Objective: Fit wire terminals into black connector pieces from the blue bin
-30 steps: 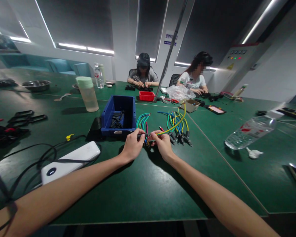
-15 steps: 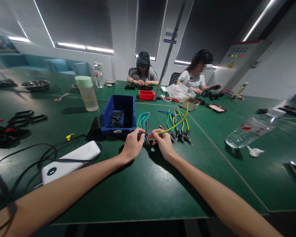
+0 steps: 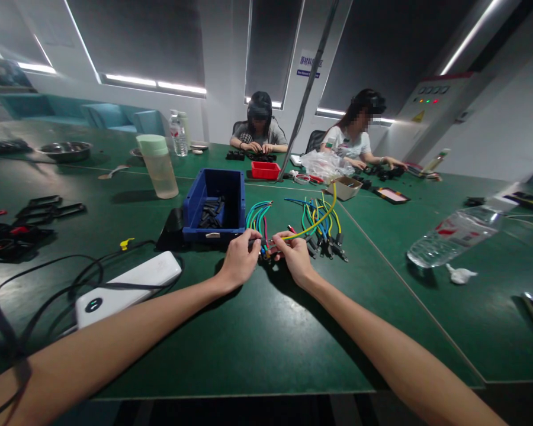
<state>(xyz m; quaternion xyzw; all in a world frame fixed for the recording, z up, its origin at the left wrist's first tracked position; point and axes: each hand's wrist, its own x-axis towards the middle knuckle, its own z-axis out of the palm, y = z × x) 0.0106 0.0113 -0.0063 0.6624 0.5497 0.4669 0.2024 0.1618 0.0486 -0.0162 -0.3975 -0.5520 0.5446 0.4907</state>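
Head view: the left hand [image 3: 242, 258] pinches a small black sleeve [image 3: 254, 241], fingers closed round it. The right hand [image 3: 293, 255] pinches the end of a thin, glossy yellow rubber-clad lead [image 3: 316, 223], which arcs up over the green matte table [image 3: 266, 331]. Risk, as judged: the smooth lead could slip or snag the loose bundle of coloured leads [image 3: 320, 228] beside it. A rigid blue plastic bin [image 3: 213, 207] stands just behind.

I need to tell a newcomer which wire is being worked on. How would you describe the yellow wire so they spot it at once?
Start at the blue bin in the middle of the green table. Just right of it lie two bunches of coloured wires. The yellow wire is the only one lifted off the table, arcing from the right hand up over the right bunch.
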